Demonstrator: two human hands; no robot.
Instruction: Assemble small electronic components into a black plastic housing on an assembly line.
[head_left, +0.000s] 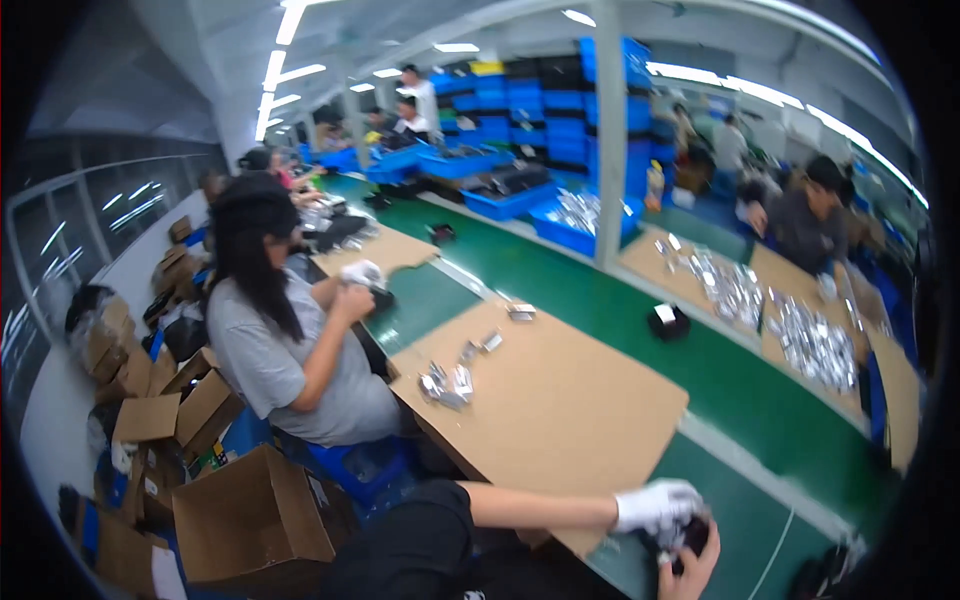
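My left hand (655, 506), in a white glove, reaches in from the left over the green table surface. My bare right hand (695, 568) is curled beside it at the lower edge. Between them is a small black object (692, 536), blurred, its kind not clear. The right fingers wrap round it. The gloved fingers bend over its far side, and whether they grip anything is hidden. Farther left on the tan board (570, 400) lie several small silvery metal parts (447, 384), apart from both hands.
A co-worker in a grey shirt (270, 340) sits at the left, handling something small. An open cardboard box (250, 520) stands at the lower left. Across the green table (520, 260) lie piles of silvery parts (815, 345) and a small black item (668, 321). A pale post (609, 140) rises behind.
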